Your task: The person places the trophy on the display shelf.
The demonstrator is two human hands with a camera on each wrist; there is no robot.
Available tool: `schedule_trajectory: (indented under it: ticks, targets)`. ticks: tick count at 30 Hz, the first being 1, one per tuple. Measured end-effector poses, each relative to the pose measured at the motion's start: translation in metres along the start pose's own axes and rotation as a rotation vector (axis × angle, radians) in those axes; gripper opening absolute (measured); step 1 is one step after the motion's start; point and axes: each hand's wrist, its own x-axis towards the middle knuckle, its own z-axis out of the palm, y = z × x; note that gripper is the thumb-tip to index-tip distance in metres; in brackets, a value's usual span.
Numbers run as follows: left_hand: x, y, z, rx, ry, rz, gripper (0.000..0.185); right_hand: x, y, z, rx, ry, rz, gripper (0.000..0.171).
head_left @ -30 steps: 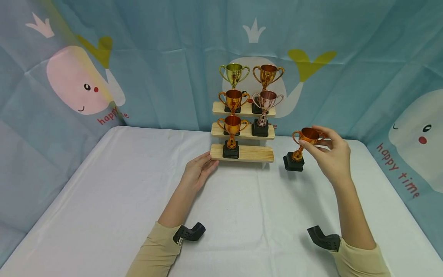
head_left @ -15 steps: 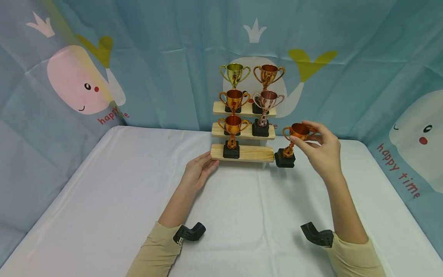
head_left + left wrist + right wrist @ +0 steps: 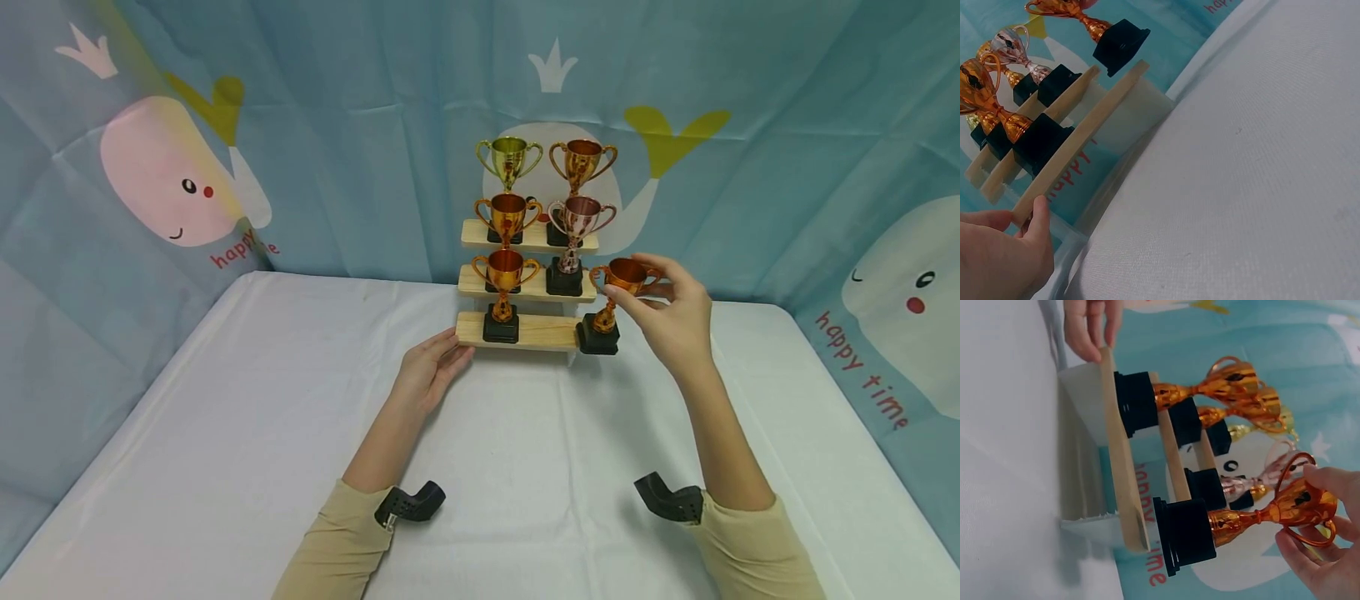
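Right hand (image 3: 675, 321), right of centre in the head view, pinched the bowl and handle of a copper trophy (image 3: 611, 300) between fingertips and thumb. Trophy's black base hung at the right end of the bottom wooden step (image 3: 540, 332), seemingly just clear of the board; right wrist view showed the base's underside facing the plank edge, contact not certain. Left hand (image 3: 435, 375) lay with relaxed fingers against the left end of that step, steadying the stepped wooden stand (image 3: 525, 287), gripping nothing.

Judged step: setting the trophy onto the free right spot of the lowest tier. Next move would call for carrying the base a little left and up over the board, keeping the stem upright, then lowering it flat.

Around it: orange trophy (image 3: 504, 292) on the left of the bottom step; orange trophy (image 3: 506, 218) and rose-silver trophy (image 3: 573, 237) on the middle step; gold trophy (image 3: 508, 162) and bronze trophy (image 3: 582, 165) on top. White tablecloth (image 3: 262, 417) beneath, whale-print backdrop (image 3: 172, 175) behind. Tight spot: the middle step overhung the landing place, near the cup handles.
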Motion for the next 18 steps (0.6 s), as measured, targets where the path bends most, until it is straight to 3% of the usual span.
schedule_trajectory:
  ticks: [18]
  targets:
    - [0.000,0.002,0.002,0.004,-0.002,-0.008,0.047,0.008,-0.008,0.025,0.064,-0.001,-0.012,0.050]
